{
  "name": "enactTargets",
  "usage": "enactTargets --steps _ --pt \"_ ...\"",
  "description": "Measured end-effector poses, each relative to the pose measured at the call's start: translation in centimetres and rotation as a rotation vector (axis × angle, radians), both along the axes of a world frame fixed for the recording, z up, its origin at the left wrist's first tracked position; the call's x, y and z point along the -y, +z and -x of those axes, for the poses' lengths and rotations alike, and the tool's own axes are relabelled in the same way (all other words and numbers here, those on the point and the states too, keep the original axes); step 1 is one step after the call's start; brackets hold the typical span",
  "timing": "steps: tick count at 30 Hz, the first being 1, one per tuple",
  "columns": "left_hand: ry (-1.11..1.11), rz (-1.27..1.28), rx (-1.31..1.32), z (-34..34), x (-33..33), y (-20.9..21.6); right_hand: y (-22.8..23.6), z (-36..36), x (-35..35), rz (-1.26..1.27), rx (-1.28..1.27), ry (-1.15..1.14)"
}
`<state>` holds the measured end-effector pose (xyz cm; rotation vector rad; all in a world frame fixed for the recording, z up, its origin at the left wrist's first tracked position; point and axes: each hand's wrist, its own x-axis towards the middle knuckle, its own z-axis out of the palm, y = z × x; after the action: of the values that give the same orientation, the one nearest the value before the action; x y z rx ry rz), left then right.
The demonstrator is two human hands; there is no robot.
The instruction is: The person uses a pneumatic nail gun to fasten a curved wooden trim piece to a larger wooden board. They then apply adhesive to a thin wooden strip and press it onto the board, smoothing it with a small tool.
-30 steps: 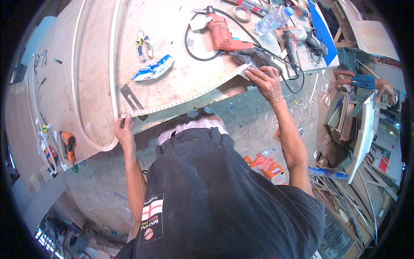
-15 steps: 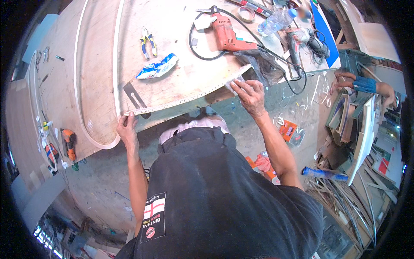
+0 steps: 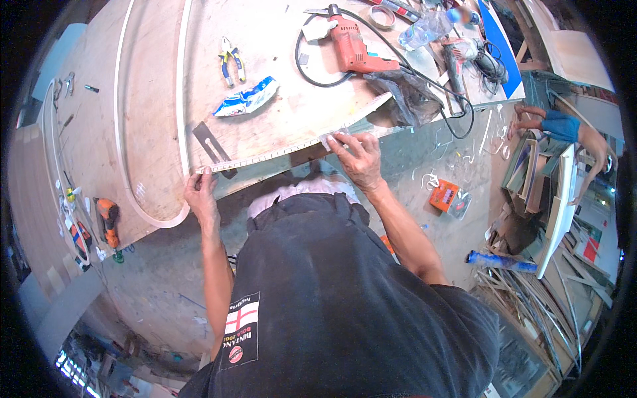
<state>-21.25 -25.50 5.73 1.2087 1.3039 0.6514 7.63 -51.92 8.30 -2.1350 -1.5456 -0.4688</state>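
Observation:
A thin pale strip point(image 3: 272, 157) with rows of small notches runs along the near edge of the wooden worktop point(image 3: 152, 60). My left hand point(image 3: 201, 193) pinches its left end between thumb and fingers. Partway along the strip, my right hand point(image 3: 361, 162) is closed around a small crumpled greyish piece point(image 3: 330, 138) pressed against it; its material is unclear. Beneath the strip, near my left hand, lies a dark slotted metal plate point(image 3: 211, 146). A blue and white packet point(image 3: 247, 98) and pliers point(image 3: 231, 62) rest farther back.
A red corded drill point(image 3: 355, 50), a plastic bottle point(image 3: 424, 32) and a grinder point(image 3: 458, 56) crowd the worktop's right side. Long curved white strips point(image 3: 182, 86) lie left. An orange box point(image 3: 444, 196) sits on the floor. Another person point(image 3: 564, 126) bends at far right, near stacked boards.
My right hand has slid left along the strip with the crumpled piece, leaving the strip's right end uncovered. My left hand stays at the left end.

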Motion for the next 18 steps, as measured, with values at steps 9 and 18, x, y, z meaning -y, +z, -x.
enactTargets --steps 9,18 --pt "-0.049 -0.005 0.014 0.7 -0.6 -0.6 -0.2 4.8 -2.2 -0.05 -0.059 0.038" --pt "-0.182 -0.036 0.025 1.4 -2.0 -1.6 0.3 9.8 -5.9 -0.1 -0.045 0.031"
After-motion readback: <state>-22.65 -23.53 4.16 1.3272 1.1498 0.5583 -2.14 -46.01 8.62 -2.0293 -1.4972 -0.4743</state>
